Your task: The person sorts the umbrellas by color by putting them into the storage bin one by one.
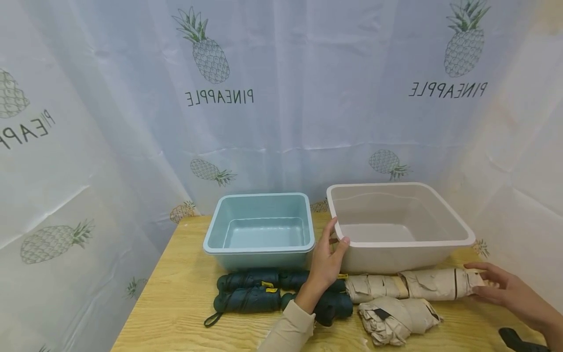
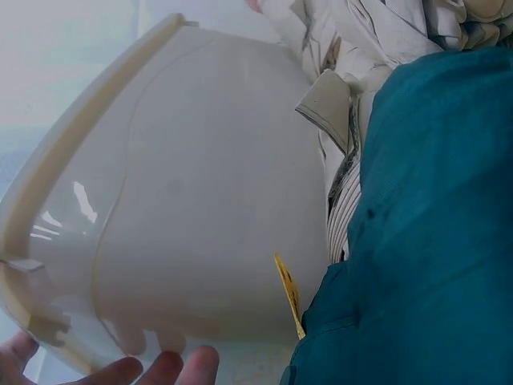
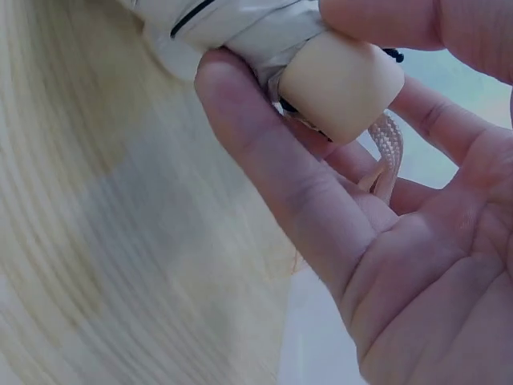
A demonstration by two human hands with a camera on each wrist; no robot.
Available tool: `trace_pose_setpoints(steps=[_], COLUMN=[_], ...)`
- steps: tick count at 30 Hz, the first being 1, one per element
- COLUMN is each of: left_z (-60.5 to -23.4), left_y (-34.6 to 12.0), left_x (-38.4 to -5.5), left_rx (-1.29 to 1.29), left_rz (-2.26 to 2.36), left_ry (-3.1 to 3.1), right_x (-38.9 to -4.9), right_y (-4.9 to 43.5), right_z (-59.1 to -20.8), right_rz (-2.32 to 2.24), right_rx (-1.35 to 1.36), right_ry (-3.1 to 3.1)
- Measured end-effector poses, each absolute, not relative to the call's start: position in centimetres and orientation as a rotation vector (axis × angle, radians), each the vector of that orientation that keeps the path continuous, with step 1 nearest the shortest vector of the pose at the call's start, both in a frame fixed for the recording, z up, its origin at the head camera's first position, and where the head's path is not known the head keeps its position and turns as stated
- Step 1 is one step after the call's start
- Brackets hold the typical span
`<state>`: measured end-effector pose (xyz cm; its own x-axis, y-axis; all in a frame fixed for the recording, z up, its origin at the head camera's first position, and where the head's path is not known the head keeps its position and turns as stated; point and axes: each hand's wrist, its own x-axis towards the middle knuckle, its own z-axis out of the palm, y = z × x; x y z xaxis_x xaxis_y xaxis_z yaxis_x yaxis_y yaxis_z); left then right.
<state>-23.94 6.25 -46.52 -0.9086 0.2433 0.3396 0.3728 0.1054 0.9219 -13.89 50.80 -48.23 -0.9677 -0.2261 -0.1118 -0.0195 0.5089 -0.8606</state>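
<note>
In the head view my left hand (image 1: pixel 326 259) is at the front left corner of the beige basin (image 1: pixel 396 259), thumb on the rim. Its fingers (image 2: pixel 164 369) lie loosely along the outer wall in the left wrist view. My right hand (image 1: pixel 506 291) holds the right end of a folded beige umbrella (image 1: pixel 431 284) between thumb and fingers. That umbrella's smooth cream handle (image 3: pixel 341 84) and braided wrist loop (image 3: pixel 390 152) show in the right wrist view. Another beige umbrella (image 1: pixel 374 287) lies end to end with it, and a loosely wrapped one (image 1: pixel 400 320) lies in front.
Several folded dark green umbrellas (image 1: pixel 248 300) lie in two rows left of the beige ones, partly behind my left forearm. A light blue basin (image 1: pixel 259 256) stands behind them on the wooden table (image 1: pixel 176 293). A pineapple-print curtain (image 1: pixel 299 122) hangs behind and at the sides.
</note>
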Motion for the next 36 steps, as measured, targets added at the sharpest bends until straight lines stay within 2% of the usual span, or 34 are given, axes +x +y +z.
trace_pose_setpoints(steps=[12, 36], left_z=[-46.5, -46.8], left_y=[6.3, 6.4], left_x=[-24.3, -24.1], left_rx=[-0.626, -0.622], left_rz=[-1.955, -1.955], left_ry=[-2.256, -2.260], right_x=[-14.1, -13.4], right_y=[49.8, 47.4], right_z=[-46.6, -45.5], right_rz=[-1.572, -1.288], right_rx=[-0.374, -0.222], right_ry=[2.529, 2.937])
